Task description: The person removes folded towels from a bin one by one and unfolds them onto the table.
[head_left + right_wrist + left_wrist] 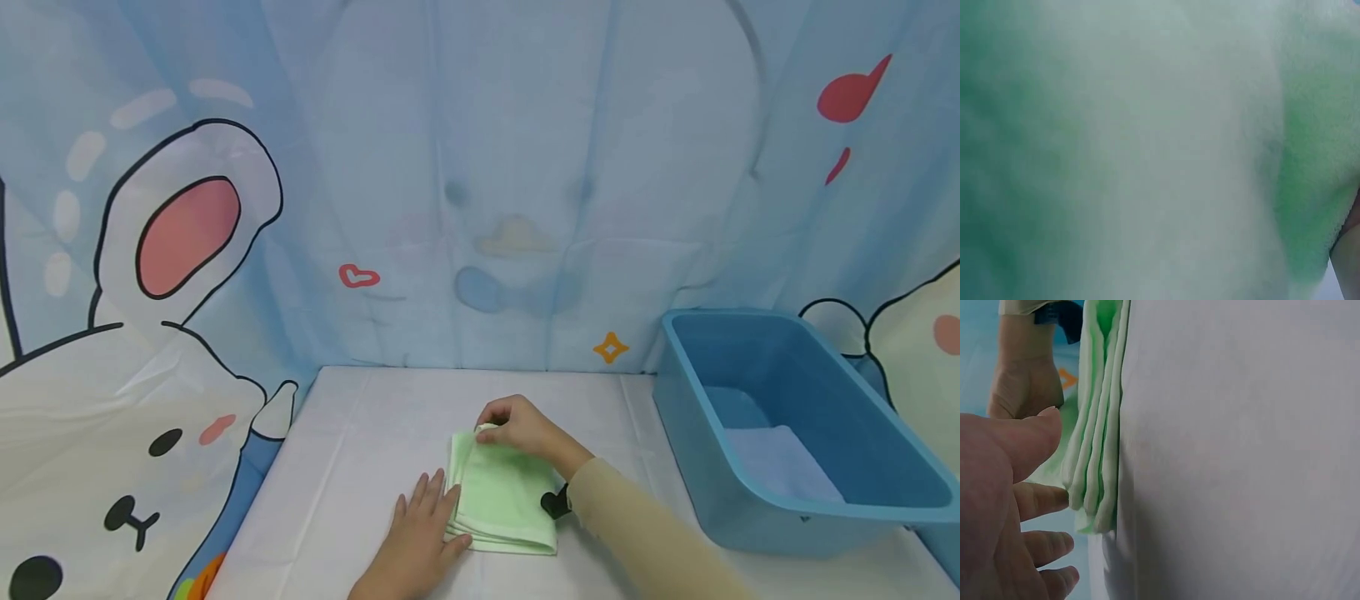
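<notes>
A light green towel [510, 500], folded into several layers, lies on the white-covered table. At its far edge, my right hand [521, 427] pinches the cloth between thumb and fingers. My left hand [416, 533] rests palm down along the towel's left side, fingers extended and thumb at the near left corner. In the left wrist view, the stacked folded edges of the towel [1094, 437] show beside the spread fingers of the left hand [1010, 494]. Blurred green towel [1316, 125] fills most of the right wrist view and hides the right fingertips.
To the right stands a blue plastic bin [693, 467] with a pale folded cloth [783, 462] on its bottom. A light blue curtain [517, 167] with cartoon prints hangs behind and beside the white table [360, 442]. A black wrist device [555, 503] sits at the right cuff.
</notes>
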Demonstrator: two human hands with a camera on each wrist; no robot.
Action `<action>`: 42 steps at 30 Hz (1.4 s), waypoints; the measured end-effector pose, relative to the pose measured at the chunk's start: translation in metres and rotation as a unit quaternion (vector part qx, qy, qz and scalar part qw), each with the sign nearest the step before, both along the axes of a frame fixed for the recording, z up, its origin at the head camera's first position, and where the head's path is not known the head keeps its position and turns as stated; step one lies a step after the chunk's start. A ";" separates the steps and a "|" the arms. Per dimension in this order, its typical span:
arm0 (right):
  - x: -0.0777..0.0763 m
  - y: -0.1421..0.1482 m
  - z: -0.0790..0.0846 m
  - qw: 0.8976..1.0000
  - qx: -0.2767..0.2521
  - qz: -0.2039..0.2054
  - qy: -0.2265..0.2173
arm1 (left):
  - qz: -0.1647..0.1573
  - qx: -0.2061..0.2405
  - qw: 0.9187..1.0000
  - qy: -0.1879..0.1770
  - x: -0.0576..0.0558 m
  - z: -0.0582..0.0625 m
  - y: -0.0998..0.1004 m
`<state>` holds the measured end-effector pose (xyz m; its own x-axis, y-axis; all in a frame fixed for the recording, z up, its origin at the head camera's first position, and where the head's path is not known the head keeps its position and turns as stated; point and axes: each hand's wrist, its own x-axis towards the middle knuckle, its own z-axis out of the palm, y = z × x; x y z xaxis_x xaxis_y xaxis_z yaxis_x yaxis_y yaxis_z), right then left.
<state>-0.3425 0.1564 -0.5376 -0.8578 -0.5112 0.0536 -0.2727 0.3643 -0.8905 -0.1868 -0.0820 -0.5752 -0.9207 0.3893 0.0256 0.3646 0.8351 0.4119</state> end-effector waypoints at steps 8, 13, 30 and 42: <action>0.003 0.014 0.010 1.000 0.002 0.018 -0.019 | -0.012 -0.017 1.000 -0.005 0.004 -0.001 0.008; 0.006 0.024 0.017 0.999 -0.010 0.031 -0.032 | -0.020 -0.022 0.999 -0.012 0.005 0.000 0.011; 0.016 0.061 0.023 0.995 -0.052 0.045 -0.073 | -0.041 -0.068 0.996 -0.042 0.015 -0.001 0.027; 0.023 0.099 0.013 0.989 -0.118 0.026 -0.083 | -0.038 -0.103 0.994 -0.025 0.016 0.002 0.031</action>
<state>-0.3191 0.2550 -0.5244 -0.8375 -0.5452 0.0364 -0.1278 0.1306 -0.9832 -0.1711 -0.0511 -0.5729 -0.8868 0.4495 -0.1076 0.4124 0.8747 0.2545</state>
